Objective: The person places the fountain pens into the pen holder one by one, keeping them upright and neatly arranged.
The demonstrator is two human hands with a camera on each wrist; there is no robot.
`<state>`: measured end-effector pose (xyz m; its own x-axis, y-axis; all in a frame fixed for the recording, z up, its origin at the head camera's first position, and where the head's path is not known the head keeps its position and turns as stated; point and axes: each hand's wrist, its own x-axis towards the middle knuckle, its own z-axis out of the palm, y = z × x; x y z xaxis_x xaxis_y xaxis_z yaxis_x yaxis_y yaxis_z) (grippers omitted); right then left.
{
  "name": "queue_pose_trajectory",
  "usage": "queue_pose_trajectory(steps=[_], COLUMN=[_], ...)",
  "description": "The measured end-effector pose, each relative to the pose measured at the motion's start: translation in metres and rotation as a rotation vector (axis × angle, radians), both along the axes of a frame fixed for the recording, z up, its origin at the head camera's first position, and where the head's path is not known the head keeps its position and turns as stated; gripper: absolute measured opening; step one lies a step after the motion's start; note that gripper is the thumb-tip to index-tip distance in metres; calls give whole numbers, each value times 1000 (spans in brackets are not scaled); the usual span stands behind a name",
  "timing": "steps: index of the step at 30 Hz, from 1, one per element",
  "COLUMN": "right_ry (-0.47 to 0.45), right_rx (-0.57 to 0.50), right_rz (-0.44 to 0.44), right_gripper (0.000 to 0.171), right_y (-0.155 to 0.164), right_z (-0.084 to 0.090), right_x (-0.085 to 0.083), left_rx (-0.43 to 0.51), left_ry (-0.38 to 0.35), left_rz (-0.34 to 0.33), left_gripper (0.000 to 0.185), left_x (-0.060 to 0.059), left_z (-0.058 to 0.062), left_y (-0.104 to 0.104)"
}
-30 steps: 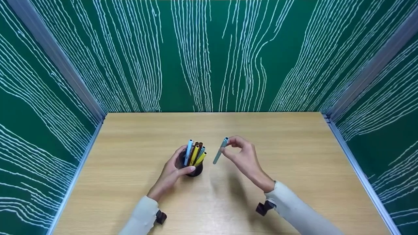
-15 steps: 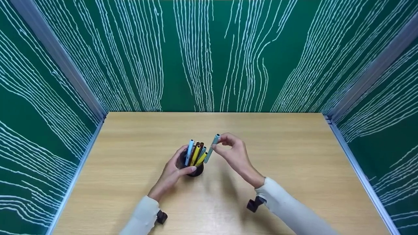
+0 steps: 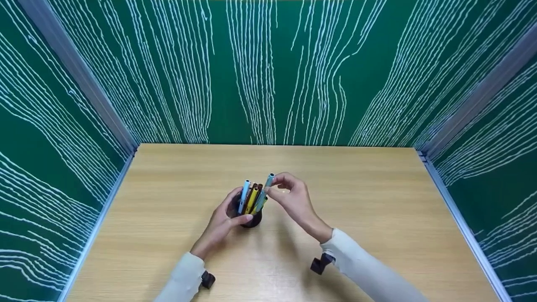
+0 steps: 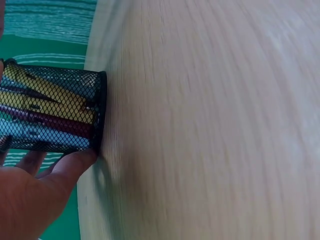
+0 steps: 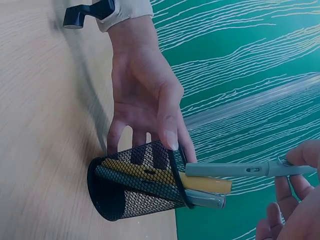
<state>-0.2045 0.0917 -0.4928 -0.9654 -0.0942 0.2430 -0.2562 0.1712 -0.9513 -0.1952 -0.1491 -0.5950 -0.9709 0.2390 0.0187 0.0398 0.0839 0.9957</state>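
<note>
A black mesh pen cup stands on the table, with several pens in it: light blue, yellow, dark brown and grey-green. My left hand grips the cup from its left side, fingers behind and thumb across the front. My right hand pinches the upper part of a grey-green pen between thumb and fingers. That pen slants down over the cup's right side. In the right wrist view, the grey-green pen's lower end is at the cup's rim; I cannot tell whether it is inside.
The wooden table reaches back to a green wall with white wavy lines. Metal posts mark the corners, and similar green panels rise at both sides. Small dark wrist devices hang at both sleeves.
My right hand has moved left with the grey-green pen, from beside the cup to over its right side. My left hand has stayed on the cup.
</note>
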Motion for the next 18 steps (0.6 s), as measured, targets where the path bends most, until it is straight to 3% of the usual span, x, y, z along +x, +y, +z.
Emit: queue_pose_trajectory(steps=[12, 18], right_ry=[-11, 3], right_rx=[51, 87], right_rz=[43, 29], right_gripper=[10, 10], right_y=[-10, -15], right_z=[-13, -21], right_x=[-2, -7], left_rx=[-41, -1], left_ry=[-12, -2], left_rz=[16, -3], left_gripper=[88, 86], left_x=[-1, 1], left_z=[0, 2], left_y=[0, 1])
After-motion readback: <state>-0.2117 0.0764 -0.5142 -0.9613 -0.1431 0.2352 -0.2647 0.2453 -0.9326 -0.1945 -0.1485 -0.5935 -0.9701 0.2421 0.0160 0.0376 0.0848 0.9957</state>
